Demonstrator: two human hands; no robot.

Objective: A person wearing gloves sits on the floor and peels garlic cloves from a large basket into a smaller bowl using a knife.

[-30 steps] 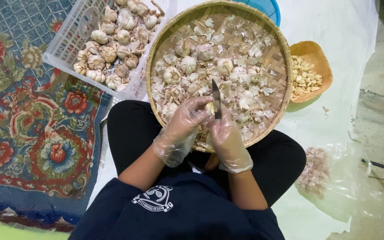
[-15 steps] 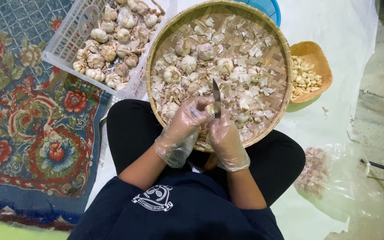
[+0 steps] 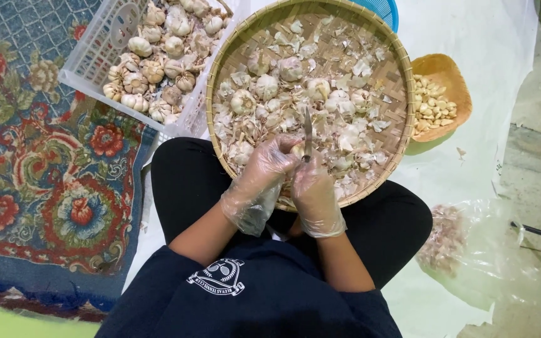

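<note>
I sit cross-legged with a round woven bamboo tray point(image 3: 391, 75) resting on my lap. It holds garlic bulbs point(image 3: 290, 67) and many loose papery skins. Both hands wear thin clear plastic gloves. My right hand point(image 3: 313, 194) grips a small knife point(image 3: 308, 133) with its blade pointing away from me. My left hand point(image 3: 262, 175) pinches a piece of garlic point(image 3: 297, 150) right against the blade, over the tray's near rim. The piece is mostly hidden by my fingers.
A white plastic basket point(image 3: 92, 53) of whole garlic bulbs stands at the far left. An orange bowl point(image 3: 446, 69) of peeled cloves sits to the right of the tray. A clear plastic bag point(image 3: 464, 244) with skins lies at my right knee. A floral carpet point(image 3: 39, 181) covers the left floor.
My hands stay together at the tray's near rim with only slight shifts of the fingers and the knife. Nothing else has moved.
</note>
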